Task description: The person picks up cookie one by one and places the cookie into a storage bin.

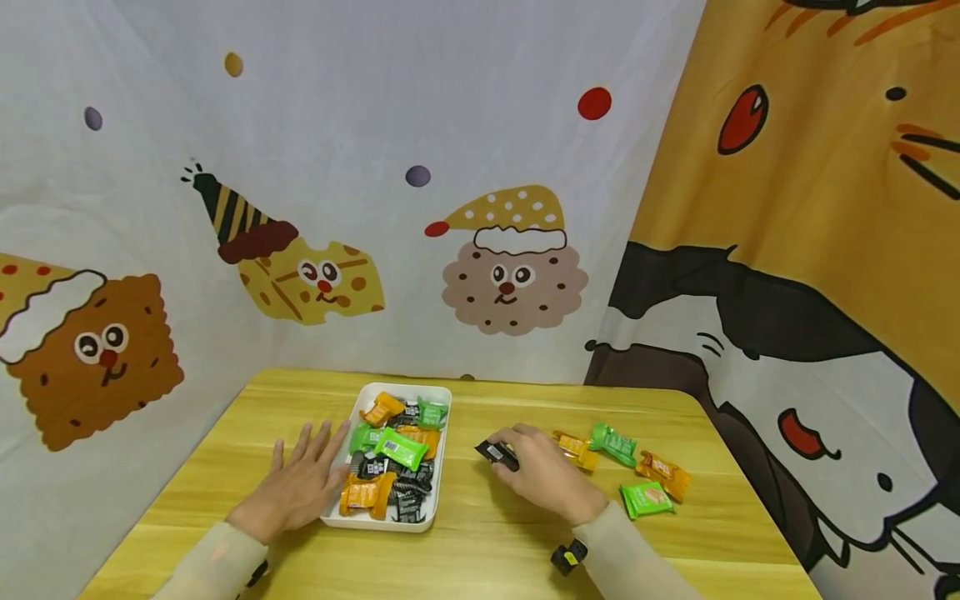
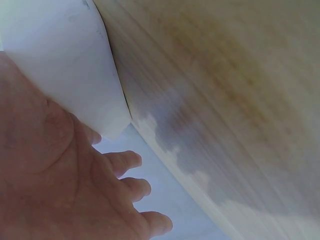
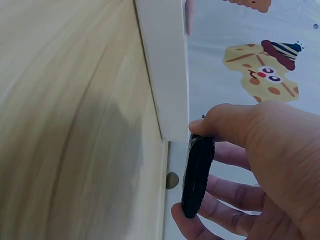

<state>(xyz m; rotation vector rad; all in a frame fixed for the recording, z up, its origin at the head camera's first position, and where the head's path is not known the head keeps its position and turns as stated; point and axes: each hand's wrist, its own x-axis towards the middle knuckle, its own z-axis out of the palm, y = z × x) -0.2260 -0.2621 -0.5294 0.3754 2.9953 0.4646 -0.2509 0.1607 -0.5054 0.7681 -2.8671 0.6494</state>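
My right hand point(image 1: 543, 471) pinches a small black-wrapped snack packet point(image 3: 197, 175) between thumb and fingers, above the table to the right of the tray. In the head view that packet point(image 1: 497, 454) pokes out on the left of the hand. The white tray point(image 1: 375, 524) holds several wrapped packets in orange, green and black, with a bright green packet point(image 1: 401, 450) on top. My left hand point(image 1: 296, 483) has its fingers spread, with the thumb side right at the tray's left rim. Its palm point(image 2: 45, 160) shows beside the tray's outer wall point(image 2: 75, 65).
Right of my right hand lie loose packets: an orange packet point(image 1: 576, 451) partly behind the hand, a green packet point(image 1: 613, 444), another orange packet point(image 1: 663, 476) and a light green packet point(image 1: 647, 500). A printed cartoon curtain point(image 1: 420, 275) hangs behind the wooden table point(image 1: 525, 550).
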